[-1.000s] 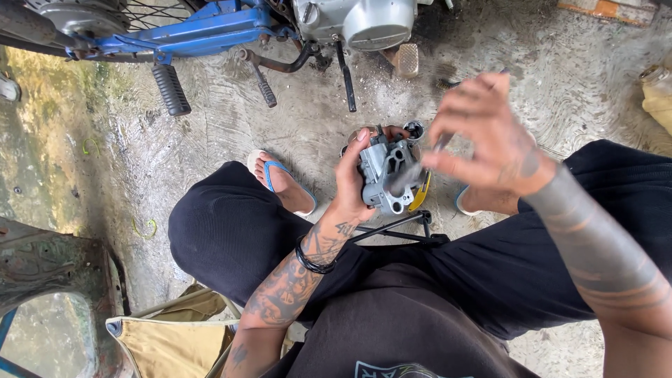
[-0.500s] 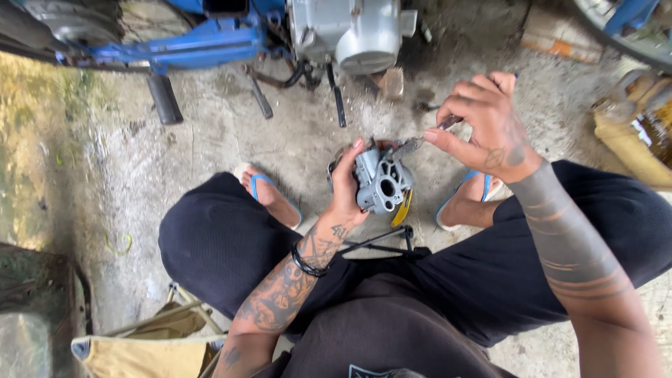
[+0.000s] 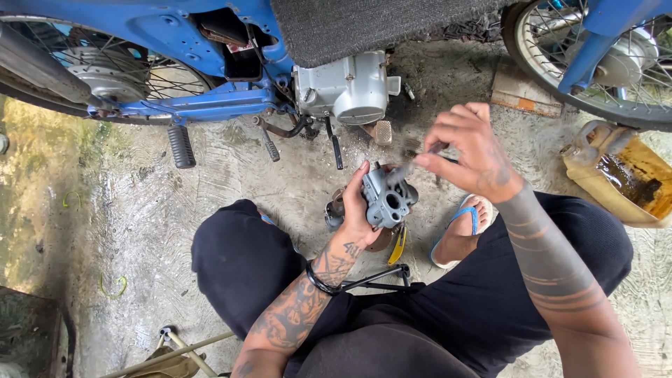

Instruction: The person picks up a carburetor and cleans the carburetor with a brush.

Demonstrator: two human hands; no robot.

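Note:
My left hand (image 3: 358, 213) grips a grey metal carburettor (image 3: 386, 198) and holds it above my lap, between my knees. My right hand (image 3: 467, 150) hovers just above and to the right of it. The fingers pinch a thin, blurred tool (image 3: 413, 161) whose tip reaches the top of the carburettor. A yellow-handled tool (image 3: 397, 245) lies on the ground right below the carburettor. I squat in black trousers, and both forearms are tattooed.
A blue motorbike (image 3: 210, 98) stands across the top, its grey engine (image 3: 346, 87) straight ahead and a front wheel (image 3: 595, 63) at right. A cut plastic jug of brown liquid (image 3: 623, 175) sits right. My sandalled foot (image 3: 465, 231) rests on rough concrete.
The view has tilted up, showing more of the motorbike. My right hand has moved down closer to the carburettor, which my left hand holds as before.

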